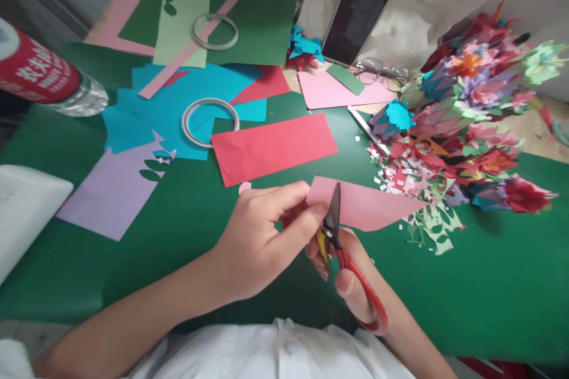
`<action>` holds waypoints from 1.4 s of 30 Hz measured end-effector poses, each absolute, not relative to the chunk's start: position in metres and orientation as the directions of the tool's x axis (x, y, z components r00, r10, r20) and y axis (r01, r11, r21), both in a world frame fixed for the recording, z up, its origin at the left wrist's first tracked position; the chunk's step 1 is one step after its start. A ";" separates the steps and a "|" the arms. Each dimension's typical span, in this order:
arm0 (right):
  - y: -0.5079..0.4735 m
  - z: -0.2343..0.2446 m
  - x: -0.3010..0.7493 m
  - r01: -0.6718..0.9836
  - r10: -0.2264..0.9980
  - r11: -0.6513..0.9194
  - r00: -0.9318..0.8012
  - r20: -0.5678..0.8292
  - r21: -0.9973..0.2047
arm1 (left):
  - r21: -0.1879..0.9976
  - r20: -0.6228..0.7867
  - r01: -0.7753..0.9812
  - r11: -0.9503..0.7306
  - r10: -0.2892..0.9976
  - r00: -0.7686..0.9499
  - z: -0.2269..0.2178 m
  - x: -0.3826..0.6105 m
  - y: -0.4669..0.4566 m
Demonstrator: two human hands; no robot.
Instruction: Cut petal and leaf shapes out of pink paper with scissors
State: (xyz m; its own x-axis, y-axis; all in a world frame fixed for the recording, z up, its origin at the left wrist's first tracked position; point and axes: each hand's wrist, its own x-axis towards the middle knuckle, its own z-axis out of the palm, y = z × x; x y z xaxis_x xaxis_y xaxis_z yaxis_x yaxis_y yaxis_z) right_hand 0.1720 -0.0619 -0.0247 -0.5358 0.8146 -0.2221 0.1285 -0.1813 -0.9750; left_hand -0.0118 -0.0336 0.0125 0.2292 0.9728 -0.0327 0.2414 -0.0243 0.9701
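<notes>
My left hand (pixel 267 234) pinches the left end of a pink piece of paper (pixel 368 204) between thumb and fingers. A pair of scissors (pixel 362 284) with red handles and dark blades is in my right hand (pixel 351 272), the thumb through one loop. One blade lies over the pink paper close to my left thumb; the other blade is hidden. Just beyond my hands a red paper strip (pixel 275 148) lies flat. Beside my left knuckles is a small pink scrap (pixel 245 187).
Tape rolls (pixel 211 143) rest on blue sheets (pixel 155 112); lilac paper (pixel 111 189) lies at left. A bottle (pixel 48 71) stands far left. Folded paper flowers (pixel 475 89), cut scraps (pixel 438 219), a box cutter (pixel 368 130) and glasses (pixel 382 74) occupy the right side.
</notes>
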 end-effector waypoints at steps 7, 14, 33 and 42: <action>-0.056 -0.020 0.168 0.142 0.822 -0.186 -0.520 -0.233 -0.972 | 0.982 -0.101 0.183 0.051 0.956 0.274 0.016 -0.013 -0.031; -0.057 -0.026 0.174 0.126 0.814 -0.206 -0.528 -0.241 -0.970 | 0.993 -0.110 0.082 0.088 0.938 0.329 0.017 -0.017 -0.025; -0.050 -0.021 0.173 0.212 0.818 -0.162 -0.517 -0.251 -0.964 | 0.983 -0.132 0.161 0.082 0.937 0.324 0.020 -0.027 -0.024; -0.050 -0.020 0.174 0.231 0.807 -0.171 -0.525 -0.270 -0.958 | 0.983 -0.117 0.175 0.062 0.940 0.322 0.022 -0.032 -0.023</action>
